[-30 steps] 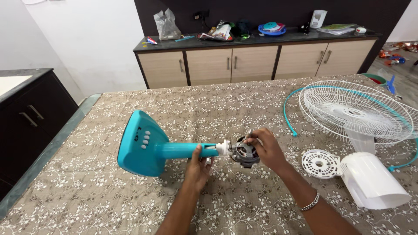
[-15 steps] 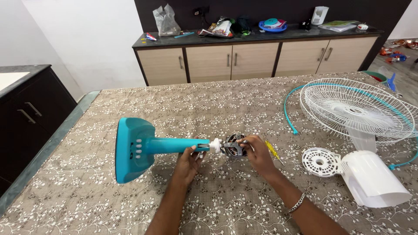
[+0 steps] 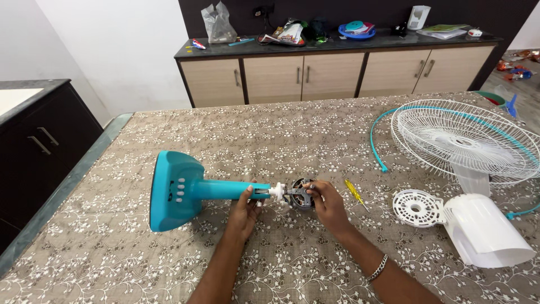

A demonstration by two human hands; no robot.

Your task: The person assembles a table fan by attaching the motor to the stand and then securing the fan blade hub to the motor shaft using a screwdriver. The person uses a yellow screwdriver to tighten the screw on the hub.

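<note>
Left grip: the left hand [image 3: 246, 209] is wrapped around the end of the teal fan stem [image 3: 225, 190], thumb on top, just where the stem meets its white neck joint [image 3: 275, 192].
Right grip: the right hand [image 3: 327, 204] is closed on the bare fan motor [image 3: 302, 194], fingertips on its dark metal body; a metal bracelet [image 3: 378, 268] sits on that wrist.
Motor: it is at the tip of the stem, joined to the white neck, low over the worktop between the two hands.
Fan stand: the stem lies roughly level and runs left to the teal base [image 3: 170, 190], which stands on its edge with a row of white buttons [image 3: 180, 190] facing the hands.
Worktop: the worktop [image 3: 270, 141] is covered with a brown cloth printed with white flowers.
Nearby tool: a yellow-handled screwdriver [image 3: 354, 192] lies on the cloth just right of the right hand.
Loose parts, right: a white round vented cover [image 3: 417, 208] lies flat, touching a white motor housing [image 3: 488, 231] on its side; beyond them rests a white wire fan guard [image 3: 464, 141] with a teal rim ring [image 3: 378, 138].
Background: a sideboard [image 3: 337, 67] with beige doors and a dark top carries a plastic bag [image 3: 218, 22], papers and small clutter; a dark cabinet [image 3: 39, 141] stands at the left.
</note>
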